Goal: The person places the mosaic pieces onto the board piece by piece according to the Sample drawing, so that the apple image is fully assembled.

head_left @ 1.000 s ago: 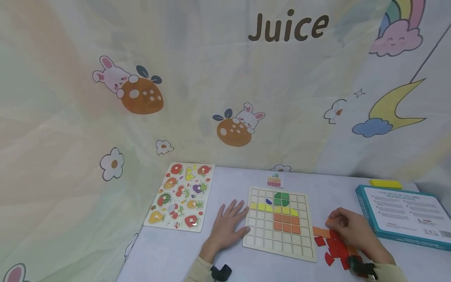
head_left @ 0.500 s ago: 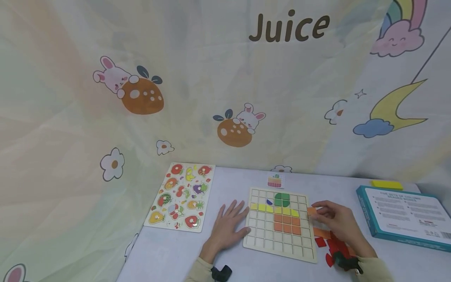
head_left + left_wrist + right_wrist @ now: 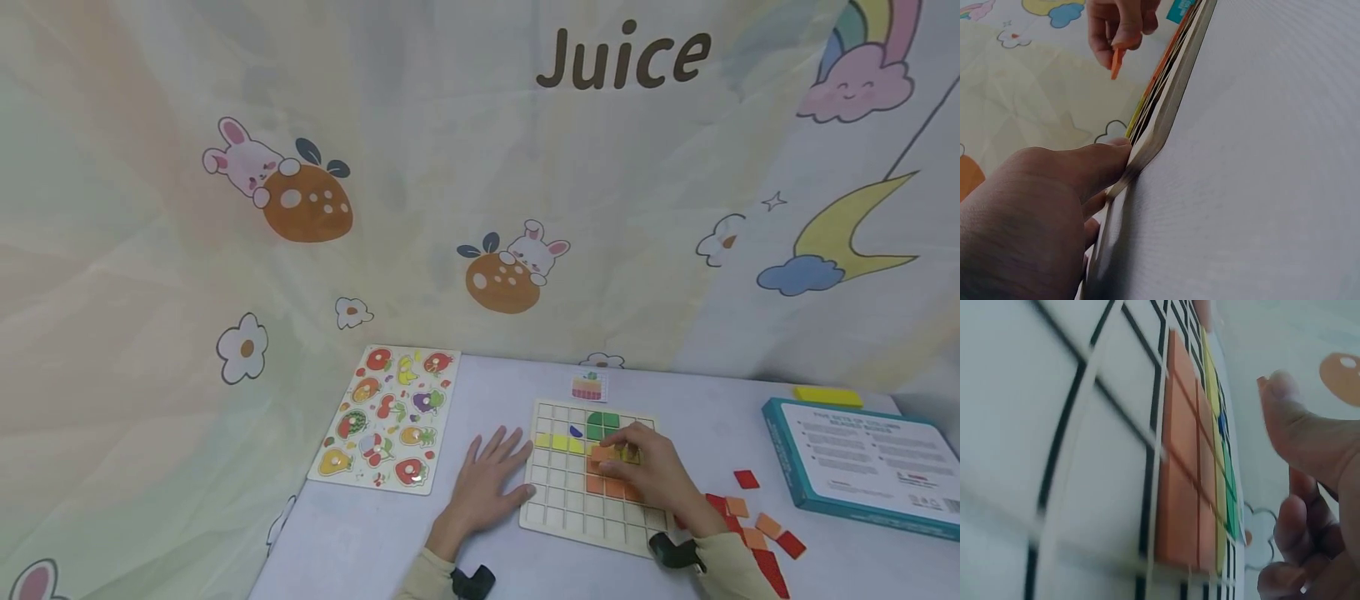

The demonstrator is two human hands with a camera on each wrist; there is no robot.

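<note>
My right hand (image 3: 652,471) is over the pale wooden grid board (image 3: 555,500), pinching a small orange tile (image 3: 1116,64) between thumb and finger; the tile is clear of the board. Against the board's left edge rests my left hand (image 3: 486,479), fingers spread, its thumb (image 3: 1100,164) touching the rim. Set in the grid are orange tiles (image 3: 1182,456), a row of yellow tiles (image 3: 558,443), green pieces (image 3: 603,423) and a small blue piece (image 3: 576,432). My right hand hides part of the yellow and orange rows.
Loose red tiles (image 3: 791,544) and orange tiles (image 3: 768,525) lie right of the board, partly under my right wrist. A teal box (image 3: 870,467) and a yellow block (image 3: 828,397) are farther right. A picture card (image 3: 589,386) lies behind the board; a fruit puzzle (image 3: 384,417) lies left.
My right hand has travelled left from the loose tiles to over the board, carrying an orange tile. More of the loose tiles now show. My left hand has stayed put.
</note>
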